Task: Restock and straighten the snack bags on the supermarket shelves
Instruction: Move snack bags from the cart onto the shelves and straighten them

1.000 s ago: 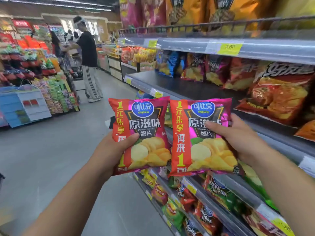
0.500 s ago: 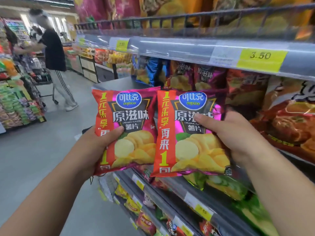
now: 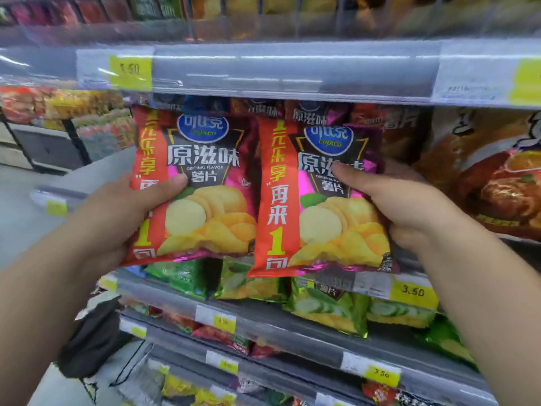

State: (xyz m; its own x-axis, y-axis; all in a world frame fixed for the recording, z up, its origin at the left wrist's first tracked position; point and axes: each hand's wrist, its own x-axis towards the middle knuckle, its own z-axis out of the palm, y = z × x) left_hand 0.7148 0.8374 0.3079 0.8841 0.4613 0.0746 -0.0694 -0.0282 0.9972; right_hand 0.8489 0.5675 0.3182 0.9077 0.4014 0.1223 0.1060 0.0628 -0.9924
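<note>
1. A person's left hand (image 3: 117,212) grips the left Copico potato-chip bag (image 3: 205,186) by its left edge, thumb across the front. The right hand (image 3: 409,206) grips the right Copico potato-chip bag (image 3: 319,206) by its right edge the same way.
2. Both bags are held upright, side by side and overlapping slightly. They sit between the front edge of the upper shelf (image 3: 292,71) and the front edge of the shelf (image 3: 366,284) below.
3. Half a second earlier the bags were lower and further out in the aisle; now their tops cover the purple bags (image 3: 310,115) stocked behind.
4. The view has swung to face the shelves, and the shopper in black seen earlier at the left is out of frame.
5. The grips are unchanged.
6. Green cucumber-flavour bags (image 3: 328,309) lie under the lower front edge, beside a yellow 3.50 price tag (image 3: 412,291).
</note>
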